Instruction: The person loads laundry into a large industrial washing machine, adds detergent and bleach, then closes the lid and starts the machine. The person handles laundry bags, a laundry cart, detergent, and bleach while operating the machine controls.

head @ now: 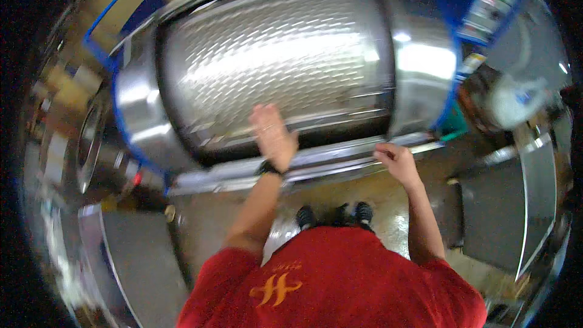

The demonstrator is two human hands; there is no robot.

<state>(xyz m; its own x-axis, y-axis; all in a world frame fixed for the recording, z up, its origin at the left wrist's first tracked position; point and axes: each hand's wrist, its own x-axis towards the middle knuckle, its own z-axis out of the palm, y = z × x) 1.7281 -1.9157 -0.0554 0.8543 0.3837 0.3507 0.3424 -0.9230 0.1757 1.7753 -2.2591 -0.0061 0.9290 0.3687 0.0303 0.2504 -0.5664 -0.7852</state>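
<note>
A wide machine with a perforated metal drum [282,59] stands before me, the drum's surface streaked by blur. My left hand [272,134] is stretched out with its fingers together and palm flat, over the drum's near edge; whether it touches the metal I cannot tell. It holds nothing, and a dark band is on that wrist. My right hand [395,159] is curled at the right part of the machine's metal front rail [328,159], thumb and finger pinched together. Whether something small is between them cannot be seen.
Smooth metal panels [423,64] with blue edging flank the drum. A control panel [489,4] with a red light is at the upper right, a whitish bag [519,100] below it. Grey-topped surfaces [136,255] stand at both sides of me, above a wet-looking floor [209,218].
</note>
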